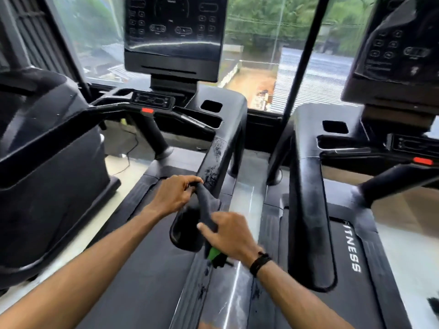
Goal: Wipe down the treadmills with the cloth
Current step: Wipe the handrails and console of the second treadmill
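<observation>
Head view: both hands, left hand (174, 195) and right hand (231, 233), grip the dark cloth (207, 208), seemingly stretched lengthwise along the treadmill handrail (217, 155), left nearer the console (174, 36).

An open floor gap (249, 195) is being left between the two black handrails, (215, 157) and (308, 210), while forward reach is being blocked by the console (173, 36).

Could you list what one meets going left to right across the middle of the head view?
Left machine → red tab → worn handrail → window post → right handrail → second red tab.
</observation>
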